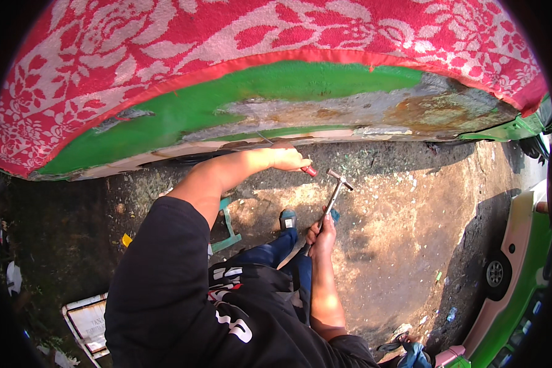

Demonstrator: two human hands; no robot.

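My left hand (286, 158) is closed around a screwdriver-like tool with a red handle (310, 171). Its thin metal shaft (265, 138) points up and left against the lower edge of a green vehicle panel (165, 122). Whether the tip is a screwdriver's or a chisel's I cannot tell. Lower and to the right, my right hand (322, 236) grips a hammer (333, 199) by its metal handle. The hammer's head is just right of the red handle end, apart from it. Grey and rust-brown patches (349, 113) show where the panel's paint is gone.
A red and white floral cloth (257, 27) drapes over the vehicle. On the ground are a teal frame (228, 230), a yellow scrap (126, 240) and a white sign (86, 325). A pink and green vehicle (503, 282) stands at right, near another person's blue-clad leg (416, 356).
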